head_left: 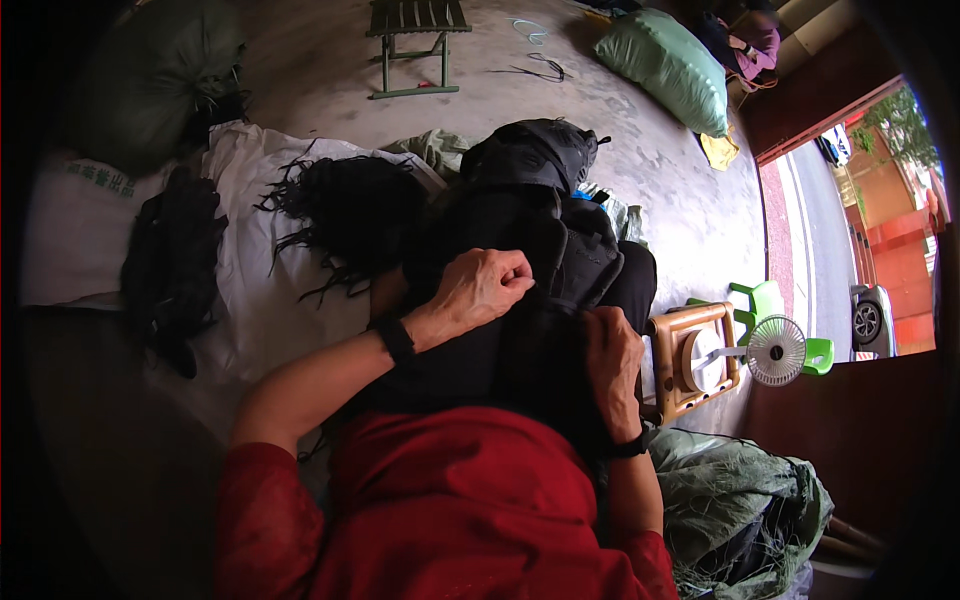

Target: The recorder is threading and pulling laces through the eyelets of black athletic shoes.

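On my lap lies a padded black fabric piece (588,262), its outline partly lost against my dark trousers. My left hand (480,292) is over the lap, fingers curled into a pinch; anything between the fingertips is too small to make out. Beside it my right hand (612,352) is closed at the dark fabric's near right edge, and its grip is partly in shadow. Just beyond, another black padded piece (530,152), shaped like a bag or cap, rests near my knees. A heap of black straps or strips (350,210) spreads over white sheeting to the left.
A folding stool (418,45) stands ahead. To the right are a bamboo stool (665,375), a small fan (776,350) and a green plastic chair (765,300). Stuffed sacks (665,65) lie around, with another person seated at the far right. A black bundle (175,260) lies left.
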`<state>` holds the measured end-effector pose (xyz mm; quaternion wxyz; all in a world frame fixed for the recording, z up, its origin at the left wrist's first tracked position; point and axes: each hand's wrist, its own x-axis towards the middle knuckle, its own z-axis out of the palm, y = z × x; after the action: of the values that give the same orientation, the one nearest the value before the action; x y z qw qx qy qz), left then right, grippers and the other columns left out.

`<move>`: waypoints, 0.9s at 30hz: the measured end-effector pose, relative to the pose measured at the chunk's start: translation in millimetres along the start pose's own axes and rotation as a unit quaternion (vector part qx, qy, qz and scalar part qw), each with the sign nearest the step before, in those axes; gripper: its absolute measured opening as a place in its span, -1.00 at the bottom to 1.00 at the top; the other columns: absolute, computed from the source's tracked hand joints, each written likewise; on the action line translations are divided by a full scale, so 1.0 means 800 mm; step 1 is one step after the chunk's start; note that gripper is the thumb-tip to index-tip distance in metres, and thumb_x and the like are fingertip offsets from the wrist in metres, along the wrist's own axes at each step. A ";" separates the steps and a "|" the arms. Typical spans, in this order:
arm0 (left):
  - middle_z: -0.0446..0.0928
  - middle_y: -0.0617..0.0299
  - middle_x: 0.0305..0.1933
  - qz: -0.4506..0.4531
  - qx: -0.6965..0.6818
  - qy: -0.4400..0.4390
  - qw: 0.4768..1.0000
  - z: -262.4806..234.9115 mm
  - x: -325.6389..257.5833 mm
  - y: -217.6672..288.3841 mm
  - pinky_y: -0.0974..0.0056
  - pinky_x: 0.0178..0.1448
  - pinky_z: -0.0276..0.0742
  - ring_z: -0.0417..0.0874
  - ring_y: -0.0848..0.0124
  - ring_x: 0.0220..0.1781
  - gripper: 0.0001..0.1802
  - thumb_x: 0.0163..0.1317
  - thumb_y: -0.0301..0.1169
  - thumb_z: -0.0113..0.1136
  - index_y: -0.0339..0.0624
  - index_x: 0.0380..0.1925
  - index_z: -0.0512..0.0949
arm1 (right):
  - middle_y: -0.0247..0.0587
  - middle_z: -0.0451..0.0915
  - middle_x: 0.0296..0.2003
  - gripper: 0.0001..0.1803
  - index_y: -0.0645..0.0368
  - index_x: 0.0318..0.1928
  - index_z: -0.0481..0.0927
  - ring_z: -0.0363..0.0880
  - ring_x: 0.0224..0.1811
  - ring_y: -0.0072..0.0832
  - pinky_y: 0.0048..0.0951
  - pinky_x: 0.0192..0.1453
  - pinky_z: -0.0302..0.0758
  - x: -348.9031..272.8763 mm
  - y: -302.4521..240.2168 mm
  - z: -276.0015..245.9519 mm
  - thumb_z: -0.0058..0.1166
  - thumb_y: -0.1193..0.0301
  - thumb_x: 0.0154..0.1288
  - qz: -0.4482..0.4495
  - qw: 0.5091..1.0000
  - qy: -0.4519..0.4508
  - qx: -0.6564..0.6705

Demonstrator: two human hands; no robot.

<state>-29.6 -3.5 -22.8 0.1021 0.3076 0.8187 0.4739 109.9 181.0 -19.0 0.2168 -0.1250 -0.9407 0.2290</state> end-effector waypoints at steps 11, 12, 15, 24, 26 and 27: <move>0.59 0.12 -0.53 0.111 0.038 0.027 0.993 0.007 -0.013 -0.007 0.19 -0.37 0.53 0.66 0.16 -0.47 -0.90 0.16 -0.38 0.23 -0.15 -0.38 0.58 | 0.02 0.59 -0.44 -0.90 0.17 -0.29 0.50 0.61 -0.35 -0.01 -0.12 -0.31 0.47 0.001 -0.003 0.000 0.11 0.42 0.29 0.005 1.000 -0.007 0.002; 0.59 0.12 -0.53 0.111 0.039 0.027 0.993 0.006 -0.012 -0.006 0.19 -0.37 0.53 0.66 0.16 -0.47 -0.90 0.16 -0.38 0.23 -0.15 -0.38 0.58 | 0.02 0.59 -0.44 -0.90 0.17 -0.29 0.50 0.61 -0.35 -0.01 -0.12 -0.31 0.47 0.001 -0.002 0.000 0.11 0.42 0.30 0.007 1.000 -0.009 0.005; 0.60 0.13 -0.52 0.075 0.022 0.016 0.997 0.006 -0.008 -0.004 0.19 -0.36 0.54 0.66 0.15 -0.46 -0.89 0.16 -0.37 0.23 -0.16 -0.40 0.59 | 0.02 0.59 -0.43 -0.89 0.17 -0.29 0.50 0.61 -0.35 0.00 -0.11 -0.31 0.47 0.000 0.001 0.001 0.10 0.41 0.30 0.015 1.000 -0.015 -0.002; 0.58 0.15 -0.56 -0.095 -0.053 -0.193 0.975 -0.013 0.019 0.006 0.31 -0.33 0.49 0.60 0.39 -0.49 -0.82 0.04 -0.38 0.17 -0.26 -0.44 0.64 | 0.02 0.59 -0.43 -0.90 0.16 -0.28 0.49 0.60 -0.35 0.00 -0.11 -0.31 0.47 -0.001 0.003 0.002 0.09 0.41 0.31 0.013 1.000 -0.016 -0.003; 0.58 0.13 -0.56 -0.122 -0.075 -0.186 0.972 -0.013 0.023 0.009 0.31 -0.34 0.50 0.62 0.37 -0.49 -0.83 0.03 -0.38 0.18 -0.25 -0.46 0.63 | 0.02 0.59 -0.44 -0.90 0.16 -0.29 0.49 0.60 -0.35 0.01 -0.11 -0.31 0.47 -0.001 0.004 0.002 0.10 0.41 0.31 0.009 1.000 -0.013 -0.005; 0.59 0.12 -0.56 -0.149 -0.096 -0.178 0.968 -0.012 0.024 0.009 0.30 -0.34 0.50 0.63 0.34 -0.50 -0.85 0.02 -0.38 0.19 -0.25 -0.49 0.63 | 0.02 0.59 -0.44 -0.90 0.16 -0.29 0.49 0.60 -0.35 0.01 -0.11 -0.31 0.47 -0.001 0.004 0.002 0.10 0.41 0.30 0.003 1.000 -0.010 -0.006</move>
<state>-46.1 3.6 -9.1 0.3453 0.2501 0.7746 0.4672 110.2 182.4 -22.2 0.2060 -0.1272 -0.9438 0.2250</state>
